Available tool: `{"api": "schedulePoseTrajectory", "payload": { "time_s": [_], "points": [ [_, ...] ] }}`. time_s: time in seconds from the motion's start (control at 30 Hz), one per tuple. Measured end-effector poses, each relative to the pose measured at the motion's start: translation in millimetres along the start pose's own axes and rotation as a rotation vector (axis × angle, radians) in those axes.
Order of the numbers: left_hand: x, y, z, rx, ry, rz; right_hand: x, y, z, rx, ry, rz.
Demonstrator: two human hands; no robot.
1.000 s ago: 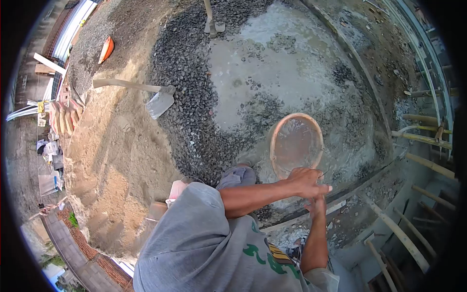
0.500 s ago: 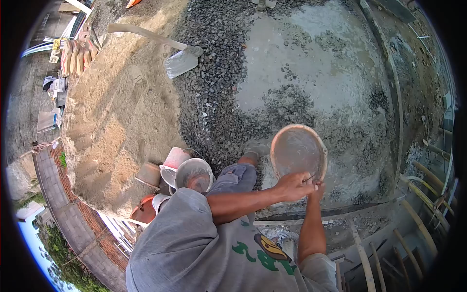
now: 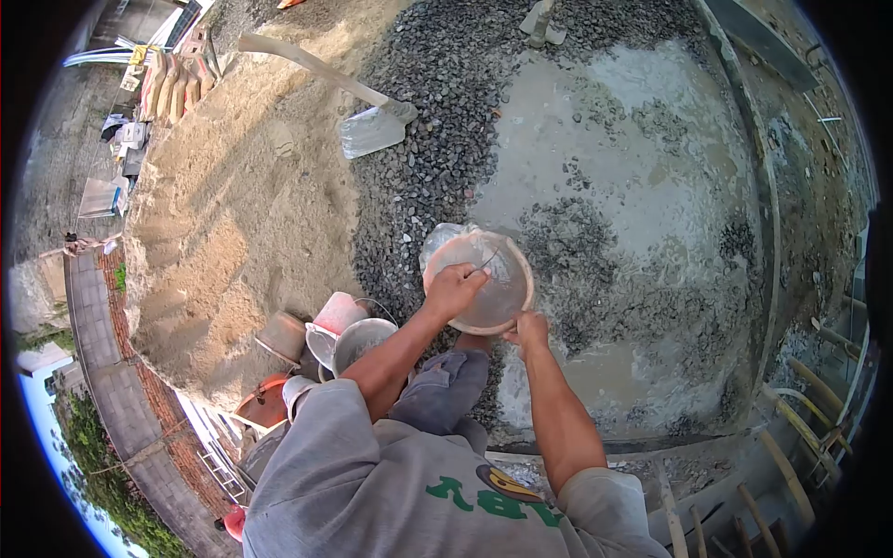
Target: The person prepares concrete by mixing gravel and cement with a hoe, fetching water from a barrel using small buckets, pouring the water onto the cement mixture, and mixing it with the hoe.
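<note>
The left hand [image 3: 454,292] was closed on the thin, dark wire handle [image 3: 493,257] of a round, pale orange-brown bucket [image 3: 531,276], over its mouth. The right hand [image 3: 528,332] was curled against the bucket's near right edge; whether its fingers gripped the rim or the underside, one could not tell. The bucket was thus between the two hands, with a clear sheet of water [image 3: 439,239] at its rim, just beyond and to the left of the left hand.

Left of the hands, a dirty pink-and-white bucket [image 3: 340,312] and a brown, mud-caked bucket [image 3: 282,336] were grouped at the edge of a tan sand heap [image 3: 242,209]. Dark grey crushed stone [image 3: 437,121] lay ahead of the left hand, and a wet, pale grey patch [image 3: 633,172] ahead of the right. Beyond the left hand, a hoe with a grey metal blade and a curved wooden handle [image 3: 372,133] rested across sand and stone. Farthest off, ahead and left, stood striped, filled sacks [image 3: 173,88].
</note>
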State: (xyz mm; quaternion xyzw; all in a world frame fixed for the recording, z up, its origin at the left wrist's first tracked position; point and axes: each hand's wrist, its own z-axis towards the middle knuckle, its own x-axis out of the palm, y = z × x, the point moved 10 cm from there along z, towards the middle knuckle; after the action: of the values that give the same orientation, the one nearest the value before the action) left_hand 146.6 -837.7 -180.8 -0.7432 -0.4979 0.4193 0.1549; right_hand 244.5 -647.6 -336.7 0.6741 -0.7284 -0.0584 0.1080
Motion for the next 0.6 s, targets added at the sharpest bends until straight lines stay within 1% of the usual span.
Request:
{"api": "schedulePoseTrajectory", "payload": {
  "time_s": [0.07,0.13,0.17,0.23,0.27,0.3,0.37,0.47,0.53,0.57,0.6],
  "points": [
    [-17.7,-13.7,9.3,0.078,-0.036,0.094,35.3,17.0,-18.7,-0.030,0.077,0.043],
    [-26.8,-28.7,-1.4,0.158,-0.033,0.153,46.7,15.6,-29.8,-0.034,0.107,0.089],
    [-26.2,-32.1,-10.6,0.120,0.026,0.227,47.7,17.5,-31.3,-0.039,0.108,0.114],
    [-28.0,-31.7,-25.9,0.101,-0.015,0.164,42.9,31.3,-38.8,-0.069,0.142,0.136],
    [-26.1,-30.2,-34.1,0.093,-0.034,0.133,34.6,38.0,-37.2,-0.094,0.138,0.106],
    [-18.7,-14.3,-35.0,0.096,-0.056,0.022,24.9,42.5,-36.7,-0.115,0.132,0.076],
    [-4.0,-17.8,-51.8,0.051,-0.005,0.036,1.7,48.2,-36.5,-0.172,0.123,-0.012],
    [21.3,-26.6,-68.4,0.049,0.088,0.037,-44.1,34.2,-44.2,-0.128,0.044,-0.038],
    [41.9,-27.7,-69.2,0.083,0.163,0.031,-77.2,9.1,-52.2,-0.104,-0.029,0.065],
    [52.4,-38.7,-74.4,0.184,0.171,0.056,-93.1,-11.0,-51.6,-0.083,-0.052,0.136],
    [69.1,-41.9,-81.5,0.174,0.249,0.122,-109.7,-30.3,-59.1,-0.078,-0.103,0.184]
  ]
}}
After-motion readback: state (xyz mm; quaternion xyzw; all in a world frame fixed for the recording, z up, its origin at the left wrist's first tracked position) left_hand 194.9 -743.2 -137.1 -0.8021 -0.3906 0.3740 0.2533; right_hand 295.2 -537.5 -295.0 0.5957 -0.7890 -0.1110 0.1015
